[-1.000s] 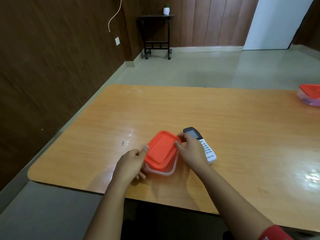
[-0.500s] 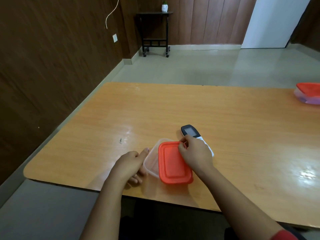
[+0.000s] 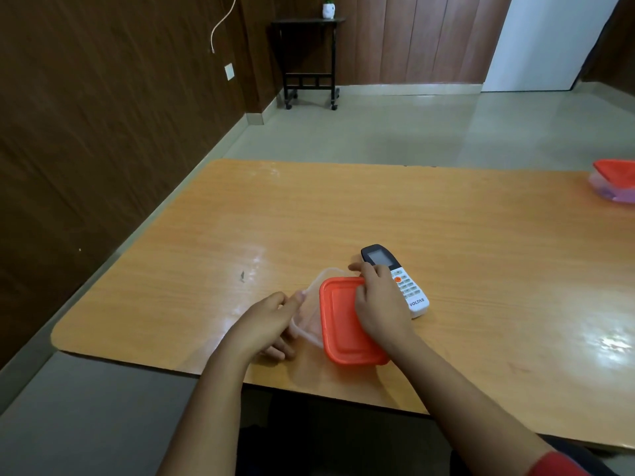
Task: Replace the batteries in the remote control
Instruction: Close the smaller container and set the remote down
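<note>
A white remote control (image 3: 405,286) with a black display end lies face up on the wooden table (image 3: 446,235), just right of a clear plastic container (image 3: 311,310). My right hand (image 3: 378,304) grips the orange lid (image 3: 343,324), which is lifted off and shifted toward me, covering the container's right part. My left hand (image 3: 268,321) holds the container's left side, thumb on its rim. What lies inside the container is hidden.
A second container with a red lid (image 3: 615,180) stands at the table's far right edge. A small black side table (image 3: 309,60) with a white pot stands by the back wall. The brown wall runs close along the table's left side.
The lid was seated on the container a second ago. My right hand has pulled it off and drawn it right and toward me, uncovering the container's left part. My left hand stays put.
</note>
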